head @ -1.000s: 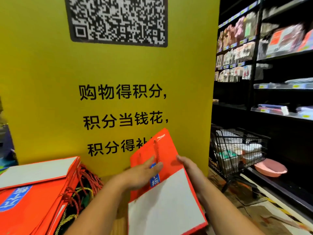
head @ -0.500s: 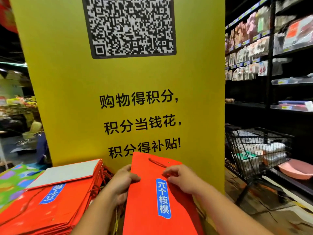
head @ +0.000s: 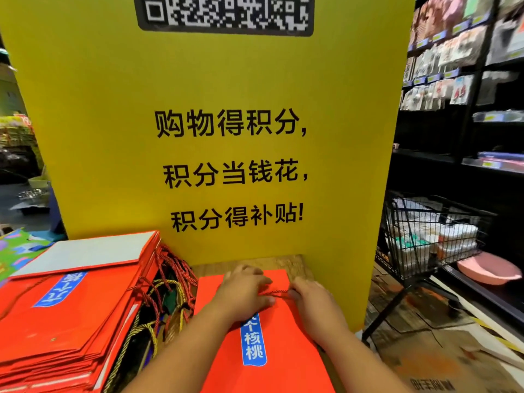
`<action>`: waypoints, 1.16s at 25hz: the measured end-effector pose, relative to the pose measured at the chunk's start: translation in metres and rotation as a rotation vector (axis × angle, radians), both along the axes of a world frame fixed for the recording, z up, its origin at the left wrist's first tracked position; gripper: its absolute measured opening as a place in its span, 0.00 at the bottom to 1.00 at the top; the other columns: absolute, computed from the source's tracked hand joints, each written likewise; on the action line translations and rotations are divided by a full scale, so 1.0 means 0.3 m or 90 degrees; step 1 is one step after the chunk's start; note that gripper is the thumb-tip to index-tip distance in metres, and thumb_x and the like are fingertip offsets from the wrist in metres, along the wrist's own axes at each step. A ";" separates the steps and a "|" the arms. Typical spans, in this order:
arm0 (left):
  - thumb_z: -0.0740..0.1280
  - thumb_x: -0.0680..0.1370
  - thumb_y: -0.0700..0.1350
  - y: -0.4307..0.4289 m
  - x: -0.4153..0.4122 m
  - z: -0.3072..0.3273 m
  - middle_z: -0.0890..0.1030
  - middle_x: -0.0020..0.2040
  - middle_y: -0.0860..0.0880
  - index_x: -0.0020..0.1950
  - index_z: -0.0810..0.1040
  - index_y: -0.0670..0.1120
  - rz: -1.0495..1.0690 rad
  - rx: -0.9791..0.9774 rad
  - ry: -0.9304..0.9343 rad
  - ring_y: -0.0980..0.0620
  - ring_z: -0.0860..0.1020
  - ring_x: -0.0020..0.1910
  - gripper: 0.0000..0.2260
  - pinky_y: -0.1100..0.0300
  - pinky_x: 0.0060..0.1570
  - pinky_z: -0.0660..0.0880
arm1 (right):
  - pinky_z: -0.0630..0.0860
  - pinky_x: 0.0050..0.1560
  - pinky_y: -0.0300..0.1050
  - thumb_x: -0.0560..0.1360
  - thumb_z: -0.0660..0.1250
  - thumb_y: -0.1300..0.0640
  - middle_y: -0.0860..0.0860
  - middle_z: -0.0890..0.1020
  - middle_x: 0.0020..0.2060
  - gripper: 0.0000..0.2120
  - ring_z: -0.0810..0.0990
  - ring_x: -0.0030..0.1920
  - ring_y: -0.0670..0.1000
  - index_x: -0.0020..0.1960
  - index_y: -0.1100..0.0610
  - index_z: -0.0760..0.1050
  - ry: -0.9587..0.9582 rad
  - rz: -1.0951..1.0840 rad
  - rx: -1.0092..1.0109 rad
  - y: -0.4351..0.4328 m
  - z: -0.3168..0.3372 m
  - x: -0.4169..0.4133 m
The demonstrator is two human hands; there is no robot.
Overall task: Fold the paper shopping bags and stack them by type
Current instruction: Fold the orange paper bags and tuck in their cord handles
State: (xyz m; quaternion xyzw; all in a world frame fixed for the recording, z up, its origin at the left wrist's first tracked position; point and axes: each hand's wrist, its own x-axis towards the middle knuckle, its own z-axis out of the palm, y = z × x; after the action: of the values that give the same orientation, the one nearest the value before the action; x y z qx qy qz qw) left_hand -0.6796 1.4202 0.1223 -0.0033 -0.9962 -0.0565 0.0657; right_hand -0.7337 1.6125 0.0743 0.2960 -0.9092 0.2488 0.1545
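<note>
While the stack of folded bags [head: 71, 307] lay at left on the surface [head: 283, 263], its rope handles [head: 170, 293] tangled between, the left hand [head: 243, 290] pressed flat on the red bag [head: 269, 350], whose long axis ran away from the person. The right hand [head: 314, 299] pinched its cord [head: 279, 292]. The stack sat nearer the left hand; a wire basket [head: 425, 236] stood well right.

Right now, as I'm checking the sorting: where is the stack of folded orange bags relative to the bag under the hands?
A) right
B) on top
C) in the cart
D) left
D: the stack sits left of the orange bag, beside it.
</note>
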 end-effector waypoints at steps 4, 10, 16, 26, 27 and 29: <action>0.66 0.78 0.53 0.005 -0.060 -0.091 0.82 0.49 0.55 0.50 0.80 0.53 -0.058 0.116 0.099 0.52 0.76 0.55 0.06 0.54 0.53 0.68 | 0.70 0.48 0.48 0.78 0.67 0.47 0.46 0.80 0.47 0.07 0.77 0.50 0.49 0.51 0.49 0.76 -0.079 0.044 -0.054 0.001 0.007 0.003; 0.61 0.82 0.34 -0.119 -0.036 -0.067 0.83 0.35 0.48 0.51 0.81 0.44 0.129 0.827 0.270 0.55 0.74 0.27 0.11 0.58 0.33 0.69 | 0.68 0.43 0.34 0.81 0.66 0.55 0.37 0.81 0.37 0.08 0.77 0.42 0.35 0.47 0.45 0.80 -0.182 0.141 -0.159 0.032 0.025 -0.004; 0.61 0.82 0.39 -0.167 -0.027 -0.075 0.83 0.50 0.48 0.71 0.74 0.49 0.279 0.704 0.390 0.45 0.79 0.39 0.18 0.49 0.40 0.76 | 0.66 0.32 0.34 0.80 0.66 0.61 0.42 0.76 0.28 0.07 0.72 0.29 0.38 0.48 0.51 0.80 -0.254 0.071 -0.245 -0.056 0.126 -0.064; 0.59 0.69 0.49 -0.126 0.017 -0.010 0.83 0.44 0.59 0.44 0.86 0.54 0.075 0.149 0.520 0.51 0.75 0.52 0.15 0.53 0.57 0.64 | 0.70 0.62 0.46 0.78 0.64 0.57 0.52 0.82 0.59 0.15 0.77 0.62 0.54 0.64 0.52 0.80 -0.104 0.065 -0.004 -0.253 0.010 -0.232; 0.60 0.71 0.52 -0.112 0.011 -0.007 0.83 0.43 0.59 0.45 0.85 0.55 0.062 0.134 0.487 0.52 0.76 0.50 0.14 0.53 0.54 0.66 | 0.69 0.64 0.46 0.78 0.65 0.56 0.52 0.81 0.61 0.16 0.76 0.64 0.54 0.66 0.52 0.78 -0.111 0.072 -0.001 -0.239 0.002 -0.252; 0.60 0.75 0.61 -0.082 -0.015 -0.031 0.82 0.48 0.58 0.54 0.83 0.57 0.066 0.053 0.311 0.52 0.75 0.52 0.17 0.54 0.51 0.68 | 0.68 0.64 0.46 0.79 0.65 0.54 0.54 0.79 0.61 0.17 0.74 0.64 0.55 0.67 0.52 0.78 -0.120 0.067 0.014 -0.226 -0.007 -0.277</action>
State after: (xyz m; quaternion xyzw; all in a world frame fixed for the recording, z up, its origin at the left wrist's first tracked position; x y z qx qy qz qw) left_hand -0.6840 1.3955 0.1130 0.0366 -0.9464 -0.0915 0.3076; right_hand -0.8168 1.5446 0.0721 0.3200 -0.9057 0.2732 0.0520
